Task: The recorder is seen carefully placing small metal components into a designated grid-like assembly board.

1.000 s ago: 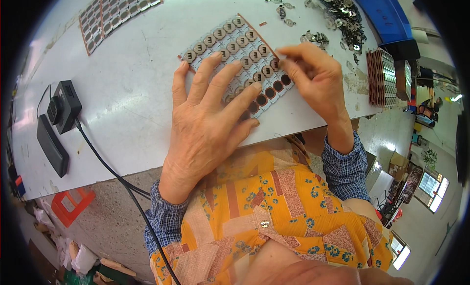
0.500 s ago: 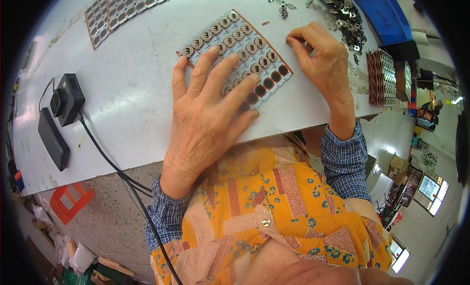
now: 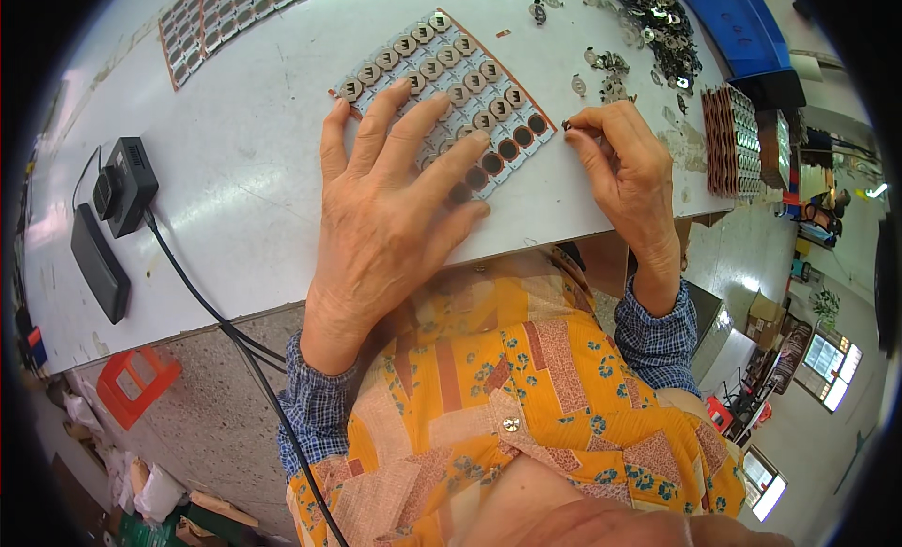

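A pale circuit-board panel [image 3: 416, 56] with reddish edges lies tilted on the white table. Round metal clips [image 3: 488, 71] fill most of its rows, while bare black discs [image 3: 508, 149] line the row nearest me. My left hand [image 3: 381, 204] rests on the panel's left part, fingers spread, hiding some clips and discs. Just off the panel's right corner, my right hand [image 3: 629, 171] pinches a small dark piece [image 3: 567, 126] between thumb and forefinger. Most of that piece is covered by the fingertips, and I cannot tell its shape.
Loose metal clips [image 3: 662, 35] are heaped at the far right beside a blue bin [image 3: 733, 25]. Stacked panels [image 3: 730, 143] stand at the right edge. Another panel [image 3: 230, 25] lies far left. A black boxy device [image 3: 132, 185], a flat black slab [image 3: 101, 270] and a cable [image 3: 188, 284] occupy the left.
My right hand has come down and nearer to me, toward the panel's right corner, uncovering loose clips behind it. The left hand keeps its place on the panel; the view has shifted slightly.
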`<act>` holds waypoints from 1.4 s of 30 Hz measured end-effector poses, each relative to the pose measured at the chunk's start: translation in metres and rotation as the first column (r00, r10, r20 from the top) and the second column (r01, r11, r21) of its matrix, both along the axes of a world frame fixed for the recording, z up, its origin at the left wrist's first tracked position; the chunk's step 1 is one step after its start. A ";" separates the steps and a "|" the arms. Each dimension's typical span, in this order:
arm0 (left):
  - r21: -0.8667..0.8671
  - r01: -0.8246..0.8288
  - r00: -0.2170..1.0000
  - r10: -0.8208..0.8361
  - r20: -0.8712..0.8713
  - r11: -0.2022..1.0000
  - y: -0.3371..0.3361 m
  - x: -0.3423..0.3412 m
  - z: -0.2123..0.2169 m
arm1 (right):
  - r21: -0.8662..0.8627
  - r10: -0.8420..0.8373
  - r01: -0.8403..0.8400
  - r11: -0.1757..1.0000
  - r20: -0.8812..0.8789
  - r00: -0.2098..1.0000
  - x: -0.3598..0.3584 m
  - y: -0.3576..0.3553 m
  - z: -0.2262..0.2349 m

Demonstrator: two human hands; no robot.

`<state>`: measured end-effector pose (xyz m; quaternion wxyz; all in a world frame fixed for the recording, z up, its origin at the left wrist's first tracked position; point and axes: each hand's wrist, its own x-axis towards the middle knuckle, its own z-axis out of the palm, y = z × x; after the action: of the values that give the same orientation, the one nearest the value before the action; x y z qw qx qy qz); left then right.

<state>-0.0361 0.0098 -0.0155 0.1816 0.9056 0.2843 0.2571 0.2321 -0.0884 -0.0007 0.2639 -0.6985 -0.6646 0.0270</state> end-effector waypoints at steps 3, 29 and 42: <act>0.005 0.000 1.000 0.000 0.003 1.000 0.000 0.000 0.000 | -0.047 -0.060 0.056 0.997 -0.083 0.995 -0.002 -0.001 0.002; 0.011 -0.008 1.000 0.008 0.009 1.000 0.000 -0.002 -0.001 | 0.100 0.090 -0.085 0.991 -0.048 0.995 -0.014 -0.022 -0.003; 0.070 0.155 0.915 -0.170 0.366 0.985 0.002 -0.009 0.000 | -0.210 -0.150 -0.270 0.939 -0.962 0.226 -0.073 -0.016 0.022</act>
<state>-0.0450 0.0115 -0.0154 0.2346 0.8646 0.1635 0.4131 0.1588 -0.1048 0.0215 0.4949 -0.5359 -0.3670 0.5772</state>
